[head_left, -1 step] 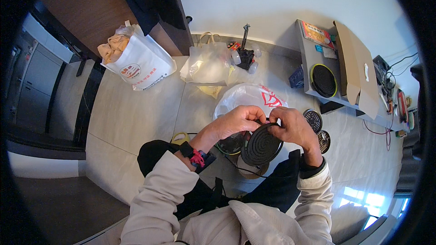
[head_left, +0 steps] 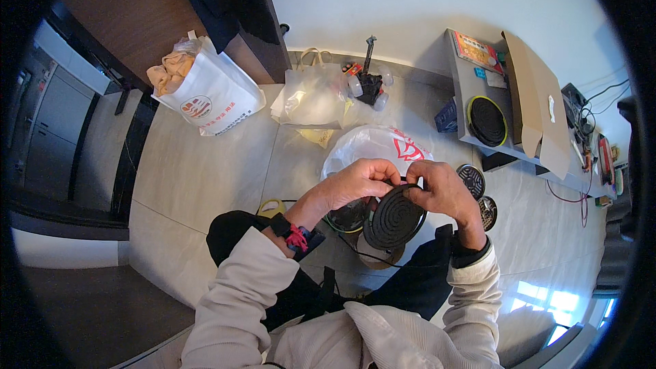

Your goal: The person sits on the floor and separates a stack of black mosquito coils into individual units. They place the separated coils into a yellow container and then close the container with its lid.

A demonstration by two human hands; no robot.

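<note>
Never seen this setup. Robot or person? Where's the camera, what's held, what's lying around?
No robot: a person's bare hands, seen by a head-worn fisheye camera looking down, so straight edges bend near the rim. The right hand grips a black spiral coil, probably a mosquito coil, by its upper edge. The left hand is at that edge too, its exact grip hidden. On the tiled floor are a white plastic bag with red print and, right of it, two round openwork discs. The grey stand bears another coil and a cardboard box.
</note>
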